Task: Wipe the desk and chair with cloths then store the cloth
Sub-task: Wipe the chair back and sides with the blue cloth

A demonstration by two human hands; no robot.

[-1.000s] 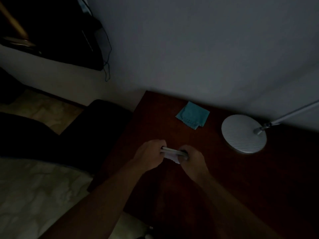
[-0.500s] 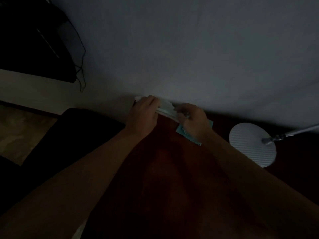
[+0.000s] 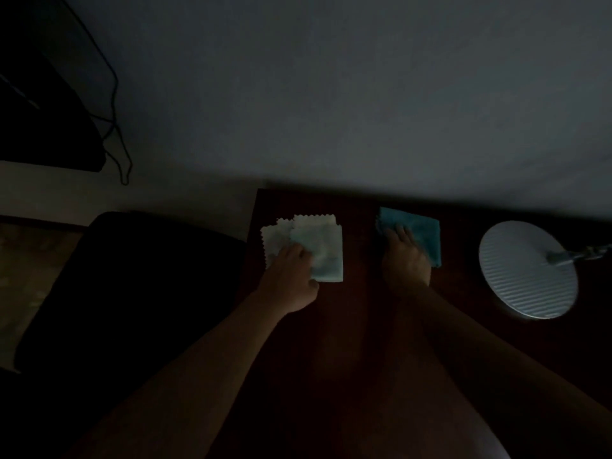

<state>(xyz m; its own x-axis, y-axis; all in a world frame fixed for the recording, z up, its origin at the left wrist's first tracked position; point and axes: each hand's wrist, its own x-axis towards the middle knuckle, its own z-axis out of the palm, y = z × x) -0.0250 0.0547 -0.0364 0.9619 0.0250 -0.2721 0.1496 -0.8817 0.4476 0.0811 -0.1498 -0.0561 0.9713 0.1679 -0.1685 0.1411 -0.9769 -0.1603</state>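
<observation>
1. Clearly, the person worked at the far left corner of the dark wooden surface (image 3: 351, 326), which stood against the wall.
2. The left hand (image 3: 291, 279) lay flat on the white cloth (image 3: 318, 246), near the left edge of the surface. Its fingers (image 3: 293, 255) were spread and released, pressing down and not gripping. I think this was to keep the folded layers together.
3. The white cloth was folded, with zigzag edges, and one layer stuck out to the left, so the fold was not exact.
4. The right hand (image 3: 405, 263) rested on the teal cloth (image 3: 420, 231), close to the far edge. Its fingers (image 3: 399, 235) were also open and flat on the fabric, with nothing grasped.
5. The two cloths lay apart, side by side, with bare wood between them. Probably each hand kept its own cloth for wiping, or for putting it down neatly.
6. The round lamp base (image 3: 528, 270) stood to the right of the teal cloth, near but not touching it.
7. The dark chair (image 3: 132, 293) was beside the left edge of the surface. The room was too dim to judge whether it was clean.
8. In my judgement the cloths were not yet stored.
</observation>
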